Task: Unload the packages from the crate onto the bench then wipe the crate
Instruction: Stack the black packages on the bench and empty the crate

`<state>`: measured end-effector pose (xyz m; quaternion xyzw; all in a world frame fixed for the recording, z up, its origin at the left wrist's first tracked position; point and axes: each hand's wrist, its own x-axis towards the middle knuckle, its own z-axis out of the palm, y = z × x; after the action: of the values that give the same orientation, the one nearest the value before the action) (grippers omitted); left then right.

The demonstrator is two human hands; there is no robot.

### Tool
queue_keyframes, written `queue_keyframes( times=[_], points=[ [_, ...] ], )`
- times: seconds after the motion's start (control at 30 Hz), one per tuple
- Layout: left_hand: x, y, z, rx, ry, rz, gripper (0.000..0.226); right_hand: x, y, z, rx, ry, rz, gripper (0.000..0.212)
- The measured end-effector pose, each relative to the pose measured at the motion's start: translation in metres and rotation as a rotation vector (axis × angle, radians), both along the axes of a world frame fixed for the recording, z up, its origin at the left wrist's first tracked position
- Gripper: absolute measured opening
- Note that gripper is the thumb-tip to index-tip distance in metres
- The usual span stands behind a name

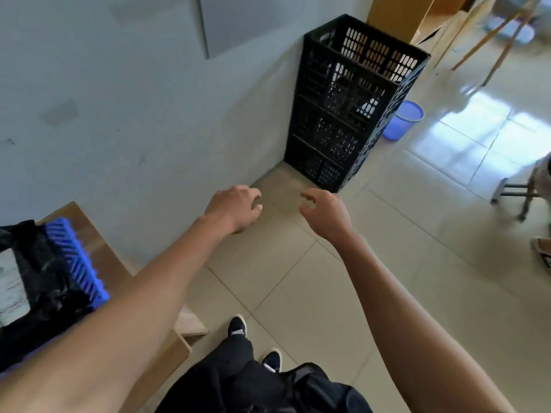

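From where I'm watching, the blue slatted plastic crate (76, 260) sits on the light wooden desk (98, 251) at the lower left, near the desk's front edge, with black plastic-wrapped packages (38, 263) bunched inside it; I judge it was set there so unloading can happen at waist height. Neither grip is on it. My left hand (235, 208) and right hand (323, 213) both hang out over the tiled floor (298, 293), well apart from the crate, fingers loosely curled and holding nothing. Further off, a tall stack of black perforated plastic crates (351, 105) stands against the wall, with a blue plastic bin (402, 120) just beside it.
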<state>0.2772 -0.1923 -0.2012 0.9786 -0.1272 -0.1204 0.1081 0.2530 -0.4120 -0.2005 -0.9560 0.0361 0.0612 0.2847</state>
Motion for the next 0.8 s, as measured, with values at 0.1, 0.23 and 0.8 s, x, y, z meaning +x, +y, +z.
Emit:
queue_keyframes(
  times=[0.1,0.23,0.8],
  points=[
    [0.036,-0.02,-0.008,-0.012,0.033,-0.02,0.042,0.022,-0.019,-0.006,0.001,0.021,-0.027,0.04],
    [0.098,-0.042,-0.022,-0.032,0.05,-0.044,0.042,0.072,-0.042,-0.014,-0.033,0.05,-0.061,0.037],
    [0.351,-0.174,-0.008,-0.126,0.018,-0.257,0.039,0.271,-0.152,-0.02,0.07,-0.081,-0.422,0.021]
  ],
)
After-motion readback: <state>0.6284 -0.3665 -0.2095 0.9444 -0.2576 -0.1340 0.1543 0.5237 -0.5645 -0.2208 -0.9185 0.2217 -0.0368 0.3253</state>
